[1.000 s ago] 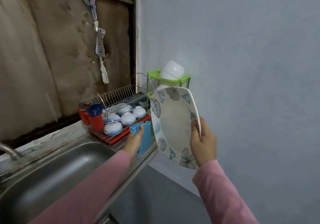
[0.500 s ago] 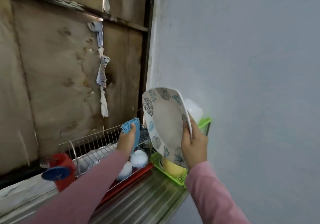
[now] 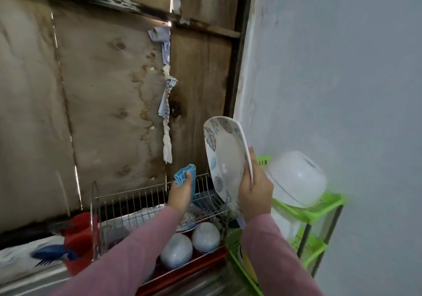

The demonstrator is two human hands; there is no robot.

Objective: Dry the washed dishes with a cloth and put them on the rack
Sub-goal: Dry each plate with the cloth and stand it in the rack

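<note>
- The only writing is faint blue print on the paper scraps (image 3: 166,103) hanging down the wooden wall (image 3: 109,94). It is too blurred to read, and no brand or label shows on any dish.
- The right hand (image 3: 254,193) grips the plate (image 3: 225,161) by its right rim, thumb on the front face and fingers curled behind.
- The plate is white with grey and blue leaf prints. It is held upright on edge with its face turned left, above the right end of the wire rack (image 3: 137,201) and apart from the wires.
- The left hand (image 3: 179,193) pinches a folded blue cloth (image 3: 183,174), which sticks up above the fingers. Hand and cloth are just left of the plate and do not touch it.
- In the rack's near row, white bowls (image 3: 175,252) lie upside down over a red tray (image 3: 189,270).
- A red cup (image 3: 80,234) stands at the rack's left end, with a blurred blue item (image 3: 54,255) in front of it.
- To the right, a large white bowl (image 3: 296,181) lies tilted on the top tier of a green shelf (image 3: 328,202), against the pale wall and just right of the right hand.
</note>
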